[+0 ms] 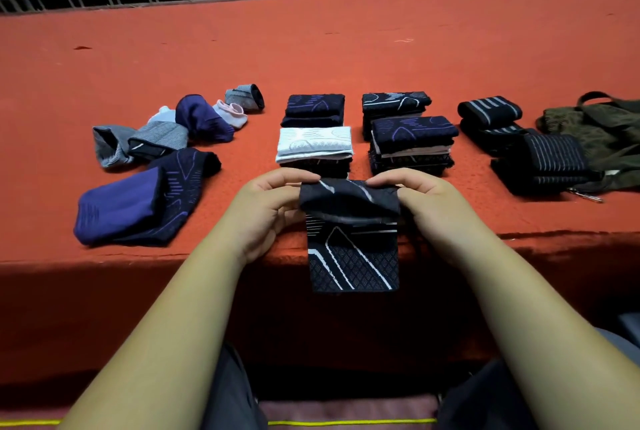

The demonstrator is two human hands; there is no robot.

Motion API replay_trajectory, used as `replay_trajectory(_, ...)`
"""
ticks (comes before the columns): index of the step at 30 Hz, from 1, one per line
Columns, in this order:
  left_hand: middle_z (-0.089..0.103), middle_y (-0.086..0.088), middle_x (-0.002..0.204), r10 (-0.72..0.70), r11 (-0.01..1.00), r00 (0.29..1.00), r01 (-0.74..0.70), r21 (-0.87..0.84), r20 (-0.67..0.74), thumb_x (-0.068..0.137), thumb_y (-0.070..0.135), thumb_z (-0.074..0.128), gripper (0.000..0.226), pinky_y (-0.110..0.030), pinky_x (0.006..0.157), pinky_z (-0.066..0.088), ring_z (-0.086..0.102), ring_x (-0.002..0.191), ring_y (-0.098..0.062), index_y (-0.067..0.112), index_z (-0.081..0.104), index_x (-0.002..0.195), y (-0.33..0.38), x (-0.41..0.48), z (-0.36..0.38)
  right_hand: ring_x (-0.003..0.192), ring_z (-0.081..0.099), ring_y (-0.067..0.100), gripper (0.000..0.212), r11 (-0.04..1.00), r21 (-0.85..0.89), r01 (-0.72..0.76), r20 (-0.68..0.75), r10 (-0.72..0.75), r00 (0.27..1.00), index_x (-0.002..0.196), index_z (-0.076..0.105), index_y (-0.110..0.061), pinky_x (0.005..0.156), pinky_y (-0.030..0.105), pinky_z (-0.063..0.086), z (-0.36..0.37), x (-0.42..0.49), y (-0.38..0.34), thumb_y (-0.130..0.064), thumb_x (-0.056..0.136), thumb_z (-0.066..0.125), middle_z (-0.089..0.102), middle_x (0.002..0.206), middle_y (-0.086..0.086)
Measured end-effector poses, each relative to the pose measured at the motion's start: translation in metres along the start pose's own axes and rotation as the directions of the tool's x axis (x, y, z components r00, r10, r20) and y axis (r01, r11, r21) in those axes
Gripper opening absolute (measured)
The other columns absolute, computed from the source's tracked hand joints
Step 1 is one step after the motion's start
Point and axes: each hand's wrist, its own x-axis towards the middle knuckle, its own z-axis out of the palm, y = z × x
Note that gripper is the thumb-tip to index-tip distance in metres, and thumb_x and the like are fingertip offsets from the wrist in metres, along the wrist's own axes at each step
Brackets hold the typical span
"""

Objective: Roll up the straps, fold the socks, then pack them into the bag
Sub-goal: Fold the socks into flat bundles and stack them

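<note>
On the orange-red cloth-covered table (104,59), a loose heap of unfolded socks lies at the left: a large purple-and-black knitted sock (131,208) nearest the edge, with grey, white, pink and dark-blue ones (152,138) behind it. In the middle stand stacks of folded socks, among them a white patterned folded sock (315,144) on top of the stack just beyond the hands and a taller black-and-purple stack (412,144) to its right. Further right lie rolled black elastic straps with grey stripes (550,159), and at the far right an olive-green fabric bag (602,131), touching the straps.

The black sock with white line pattern (353,249) is held at the table's near edge, in front of the stacks. The left hand (266,204) pinches its upper left corner and the right hand (426,201) its upper right, the hands apart with the sock spanning between them. Its top part is folded over toward the person (a grey band shows under the fold). The long axis runs from the hands downward, the free end hanging below the table edge toward the lap.
</note>
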Motion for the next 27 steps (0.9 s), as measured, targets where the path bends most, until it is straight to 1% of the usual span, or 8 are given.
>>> replay_trajectory(3, 0.078, -0.01, 0.091, -0.003, 1.0, 1.0, 0.003, 0.025, 0.005, 0.094, -0.014, 0.052, 0.034, -0.025, 0.073, 0.061, 0.071, 0.078, -0.013, 0.008, 0.078, 0.095, 0.003, -0.004, 0.002, 0.079, 0.045, 0.03, 0.045, 0.993, 0.021, -0.117, 0.003, 0.117, 0.993, 0.106, 0.08, -0.024, 0.065, 0.041, 0.047, 0.0, 0.002, 0.002, -0.002, 0.093, 0.043, 0.055, 0.087, 0.018)
replay_trajectory(7, 0.066, 0.004, 0.061, -0.01, 0.998, 1.0, 0.01, 0.068, 0.003, 0.095, -0.016, 0.042, 0.034, -0.017, 0.063, 0.054, 0.057, 0.053, -0.001, 0.001, 0.071, 0.095, 0.002, -0.004, 0.003, 0.08, 0.053, 0.028, 0.041, 0.99, 0.093, -0.108, -0.017, 0.11, 0.994, 0.096, 0.08, -0.021, 0.074, 0.038, 0.046, -0.001, 0.004, -0.001, -0.004, 0.091, 0.042, 0.067, 0.09, 0.013)
replay_trajectory(12, 0.059, 0.002, 0.047, 0.034, 0.999, 0.998, -0.036, 0.036, 0.048, 0.099, -0.011, 0.034, 0.03, -0.028, 0.077, 0.053, 0.058, 0.049, -0.001, -0.002, 0.062, 0.096, 0.003, -0.005, 0.008, 0.075, 0.063, 0.016, 0.017, 0.982, 0.174, -0.079, 0.087, 0.065, 0.994, 0.098, 0.072, -0.02, 0.068, 0.031, 0.048, -0.005, 0.004, -0.002, -0.024, 0.094, 0.057, 0.07, 0.085, 0.002)
replay_trajectory(14, 0.067, 0.0, 0.063, 0.064, 0.998, 0.994, -0.066, 0.023, 0.084, 0.098, -0.004, 0.045, 0.022, -0.027, 0.073, 0.053, 0.063, 0.064, -0.006, 0.0, 0.067, 0.095, 0.003, -0.005, 0.007, 0.071, 0.055, 0.018, 0.004, 0.99, 0.115, -0.081, 0.115, 0.067, 0.991, 0.096, 0.071, -0.028, 0.061, 0.027, 0.044, -0.005, 0.003, 0.0, -0.024, 0.095, 0.072, 0.064, 0.089, 0.002)
replay_trajectory(17, 0.068, -0.002, 0.083, 0.091, 0.995, 0.987, -0.095, 0.023, 0.133, 0.095, 0.006, 0.063, 0.012, -0.028, 0.075, 0.049, 0.062, 0.078, -0.013, 0.007, 0.07, 0.104, -0.001, -0.003, 0.002, 0.065, 0.053, 0.008, 0.025, 0.996, 0.037, -0.078, 0.103, 0.074, 0.992, 0.092, 0.067, -0.035, 0.052, 0.022, 0.043, -0.007, 0.002, 0.002, -0.011, 0.093, 0.075, 0.065, 0.09, -0.004)
replay_trajectory(20, 0.07, -0.01, 0.108, 0.063, 0.99, 0.988, -0.079, 0.113, 0.138, 0.086, 0.019, 0.08, 0.033, -0.046, 0.089, 0.048, 0.064, 0.101, -0.026, 0.018, 0.068, 0.117, -0.006, 0.001, 0.001, 0.069, 0.061, 0.007, 0.033, 0.992, 0.116, -0.053, 0.125, 0.038, 0.991, 0.095, 0.062, -0.027, 0.048, 0.018, 0.046, -0.007, 0.001, 0.001, 0.005, 0.094, 0.069, 0.067, 0.09, -0.002)
replay_trajectory(24, 0.075, -0.011, 0.105, 0.036, 0.942, 0.989, -0.081, 0.325, 0.142, 0.086, 0.02, 0.082, 0.036, -0.044, 0.088, 0.048, 0.065, 0.095, -0.022, 0.011, 0.069, 0.118, -0.008, 0.002, 0.006, 0.079, 0.062, 0.015, 0.036, 0.994, 0.111, 0.001, 0.122, -0.015, 0.992, 0.104, 0.057, -0.022, 0.054, 0.019, 0.05, -0.005, -0.002, 0.003, 0.013, 0.094, 0.064, 0.066, 0.096, 0.004)
replay_trajectory(27, 0.074, -0.011, 0.102, 0.04, 0.952, 0.989, -0.08, 0.296, 0.141, 0.083, 0.016, 0.083, 0.028, -0.047, 0.087, 0.046, 0.062, 0.094, -0.024, 0.01, 0.072, 0.108, -0.007, 0.0, 0.005, 0.085, 0.069, 0.017, 0.051, 0.991, 0.134, -0.017, 0.103, 0.003, 0.995, 0.131, 0.056, -0.024, 0.062, 0.024, 0.056, -0.002, -0.002, 0.001, 0.01, 0.095, 0.066, 0.076, 0.106, 0.008)
